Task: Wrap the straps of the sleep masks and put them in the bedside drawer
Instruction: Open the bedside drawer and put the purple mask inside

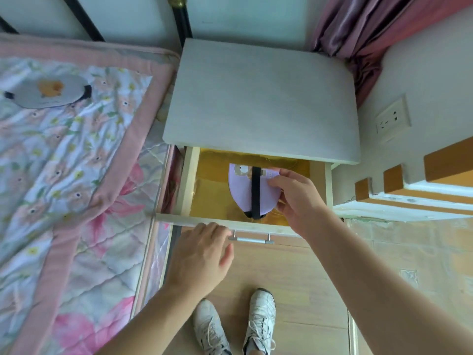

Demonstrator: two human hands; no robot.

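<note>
The bedside drawer (184, 175) stands pulled open, lined with yellow cloth. Inside it lies a lilac sleep mask (242, 190) with its black strap wrapped across the middle. My right hand (298, 198) reaches into the drawer and pinches the mask's right edge between fingers and thumb. My left hand (202, 257) is at the drawer's front panel, fingers curled over its top edge just left of the metal handle (252, 240). A second sleep mask (48, 92), grey with an orange patch, lies flat on the bed at the far left.
The white nightstand top (261, 98) overhangs the back of the drawer. The bed with a floral quilt (64, 175) sits close on the left. A wall socket (393, 119) and a pink curtain (363, 24) are on the right. My white shoes (235, 326) stand below.
</note>
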